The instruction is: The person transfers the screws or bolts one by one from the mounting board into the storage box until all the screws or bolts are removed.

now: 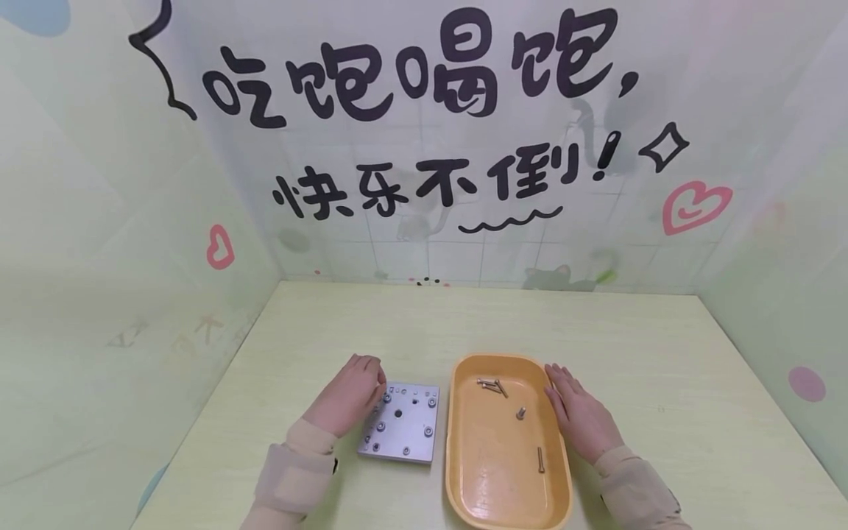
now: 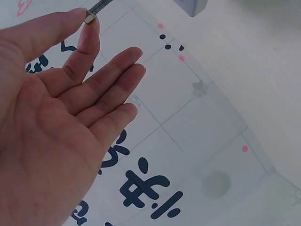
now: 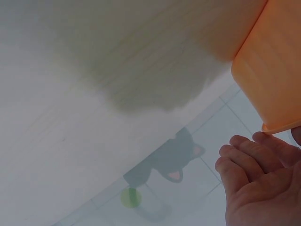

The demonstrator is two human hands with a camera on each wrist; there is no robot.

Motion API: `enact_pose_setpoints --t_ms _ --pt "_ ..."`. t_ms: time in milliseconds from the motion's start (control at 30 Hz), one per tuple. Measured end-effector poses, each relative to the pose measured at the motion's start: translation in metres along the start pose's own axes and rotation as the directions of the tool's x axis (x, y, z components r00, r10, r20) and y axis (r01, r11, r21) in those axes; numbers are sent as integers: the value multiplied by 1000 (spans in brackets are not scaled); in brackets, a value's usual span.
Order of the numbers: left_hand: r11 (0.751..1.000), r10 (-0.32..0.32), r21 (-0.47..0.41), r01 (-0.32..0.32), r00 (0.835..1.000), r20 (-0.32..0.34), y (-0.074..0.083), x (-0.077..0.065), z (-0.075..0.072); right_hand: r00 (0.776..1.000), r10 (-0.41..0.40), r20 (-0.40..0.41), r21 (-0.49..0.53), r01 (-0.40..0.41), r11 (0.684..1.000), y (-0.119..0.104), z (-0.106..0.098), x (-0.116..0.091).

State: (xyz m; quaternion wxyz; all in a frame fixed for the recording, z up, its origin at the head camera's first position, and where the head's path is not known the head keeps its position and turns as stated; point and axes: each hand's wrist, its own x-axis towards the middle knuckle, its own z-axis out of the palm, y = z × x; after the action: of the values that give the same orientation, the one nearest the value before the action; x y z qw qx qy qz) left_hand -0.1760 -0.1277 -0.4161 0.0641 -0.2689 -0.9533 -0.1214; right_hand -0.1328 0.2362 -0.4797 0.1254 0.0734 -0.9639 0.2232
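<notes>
My left hand (image 1: 351,395) is at the far left corner of a square metal plate (image 1: 414,430), with several socket-head screws standing in its holes. In the left wrist view, thumb and index finger pinch a threaded bolt (image 2: 99,9) by its head, the other fingers extended. Part of that bolt is cut off by the frame's top. My right hand (image 1: 584,418) rests against the right rim of an orange tray (image 1: 493,460), its fingers fairly straight. The right wrist view shows the fingertips at the rim, the thumb mostly cut off.
Inside the tray lie several thin screws (image 1: 492,386) at the far end. A short bolt (image 1: 521,414) and a single long screw (image 1: 540,460) are nearer its right side. The pale table (image 1: 371,316) meets printed walls (image 1: 424,250) at the back and sides.
</notes>
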Motion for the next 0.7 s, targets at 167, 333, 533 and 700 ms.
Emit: enact_pose_setpoints --t_ms 167,333,533,700 --pt "1000 13 -2 -13 1000 -7 7 8 -1 1000 2 1 -2 -2 1000 0 -1 0" --pt "999 40 4 -40 999 -16 16 17 0 1000 5 -3 -9 -5 1000 1 -2 0" --pt "997 75 -11 -75 997 -17 29 29 -4 1000 10 -3 0 -10 1000 1 -2 0" --pt "997 79 -6 -79 997 3 37 35 -4 1000 8 11 10 -8 1000 1 -2 -1"
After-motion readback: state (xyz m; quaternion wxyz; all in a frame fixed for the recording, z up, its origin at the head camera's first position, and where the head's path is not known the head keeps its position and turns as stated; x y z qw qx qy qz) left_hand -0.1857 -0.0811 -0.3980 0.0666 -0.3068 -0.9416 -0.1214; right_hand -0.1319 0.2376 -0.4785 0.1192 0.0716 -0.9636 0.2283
